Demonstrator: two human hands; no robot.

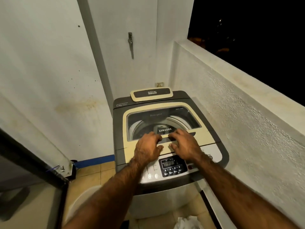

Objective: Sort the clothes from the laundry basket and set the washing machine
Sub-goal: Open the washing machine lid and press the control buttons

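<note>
- Top-loading washing machine with grey body and cream plastic lid (166, 123) standing in the balcony corner, lid down, drum and a dark item visible through the tinted lid window (163, 119).
- Left hand (148, 146) and right hand (184, 144) side by side at the lid's front edge, fingers (156, 138) curled into the handle recess (179, 135), thumbs pressed on the cream strip below; clamped on the lid's front lip, not spread.
- Lit digital control panel (172, 164) just behind the wrists, round buttons (153, 176) near the left forearm.
- No laundry basket in view; only a white crumpled thing (188, 222) on the floor at the bottom edge, too cropped to identify.
- Risks, judged from this pose:
  - Lid probably folding at its middle hinge when raised: fingertips caught in the fold if kept in the recess too long.
  - Forearms brushing the live panel: unwanted programme change or start.
  - Lid released early: slamming down on knuckles.
  - Small cream-and-grey box marked "DIGITAL" (151, 94) resting on the machine's rear edge: likely knocked off behind if the lid swings fully back.
</note>
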